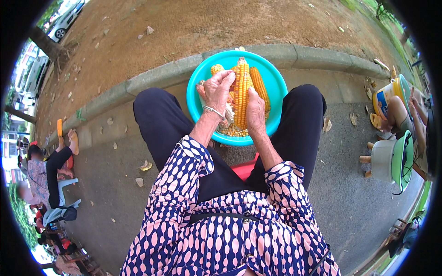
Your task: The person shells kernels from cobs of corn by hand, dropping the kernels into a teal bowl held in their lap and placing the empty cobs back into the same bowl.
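Observation:
An ear of yellow corn (241,98) stands tip away from me over a turquoise plastic basin (279,107) set between my knees. My right hand (256,112) holds it along the right side, thumb lying on the kernels. At the ear's upper left side, my left hand (218,89) grips with bent thumb and index finger; a bangle circles that wrist. Some kernels are gone along that side. Another full ear (260,84) lies to the right in the basin. Stripped cobs (201,90) rest at the left, partly hidden by my left hand. Loose kernels (234,131) cover the near bottom.
A stone kerb (162,74) runs behind the basin, with bare soil (207,24) beyond. To the right are a bucket (381,101), a stool (378,160) holding a green basin (404,162), and a seated person. Another person (38,172) sits on a blue chair (65,188) at left.

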The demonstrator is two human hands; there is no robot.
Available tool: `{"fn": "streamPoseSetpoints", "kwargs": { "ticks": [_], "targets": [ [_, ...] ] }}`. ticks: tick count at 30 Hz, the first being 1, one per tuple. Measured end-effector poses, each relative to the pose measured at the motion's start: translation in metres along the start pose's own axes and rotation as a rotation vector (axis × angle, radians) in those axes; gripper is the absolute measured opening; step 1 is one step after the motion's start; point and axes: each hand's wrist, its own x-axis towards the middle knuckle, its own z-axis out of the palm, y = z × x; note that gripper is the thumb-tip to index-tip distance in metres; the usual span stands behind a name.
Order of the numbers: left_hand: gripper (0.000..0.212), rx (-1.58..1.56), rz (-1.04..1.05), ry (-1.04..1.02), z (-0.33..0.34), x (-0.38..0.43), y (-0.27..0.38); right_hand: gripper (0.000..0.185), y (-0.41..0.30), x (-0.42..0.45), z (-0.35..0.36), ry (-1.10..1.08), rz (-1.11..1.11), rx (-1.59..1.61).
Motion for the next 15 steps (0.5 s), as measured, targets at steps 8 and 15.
{"fn": "streamPoseSetpoints", "kwargs": {
  "ticks": [8,15],
  "targets": [
    [0.018,0.008,-0.016,-0.025,-0.0028,0.0012,0.0007,0.053,-0.0008,0.0008,-0.0008,-0.001,0.081,-0.065],
    [0.018,0.075,0.008,0.002,0.0,0.0017,0.0014,0.05,-0.0001,-0.0031,0.0029,0.1,-0.248,-0.242]
  ]
}}
